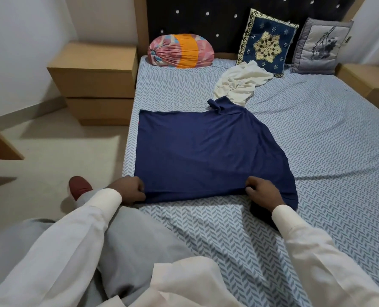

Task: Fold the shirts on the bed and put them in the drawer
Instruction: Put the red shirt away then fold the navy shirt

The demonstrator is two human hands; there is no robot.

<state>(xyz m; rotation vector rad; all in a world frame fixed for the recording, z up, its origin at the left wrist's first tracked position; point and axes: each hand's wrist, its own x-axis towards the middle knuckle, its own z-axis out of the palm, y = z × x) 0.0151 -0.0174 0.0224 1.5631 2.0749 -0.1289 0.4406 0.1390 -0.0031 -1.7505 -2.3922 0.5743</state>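
A navy blue shirt (201, 149) lies spread flat on the bed (317, 140), near its left edge. My left hand (128, 188) grips the shirt's near left corner with curled fingers. My right hand (262, 190) pinches the near edge further right. Beyond the blue shirt, a crumpled white shirt (239, 84) lies loose on the sheet, touching the blue shirt's far end. A light wooden bedside cabinet with drawers (95, 83) stands on the floor left of the bed.
Against the dark headboard lean a pink and orange bolster (180, 50), a blue patterned cushion (267, 42) and a grey cushion (321, 45). A second wooden cabinet (370, 82) sits at the right. My knee rests at the bed's near left corner. A wooden edge (0, 142) juts in at the left.
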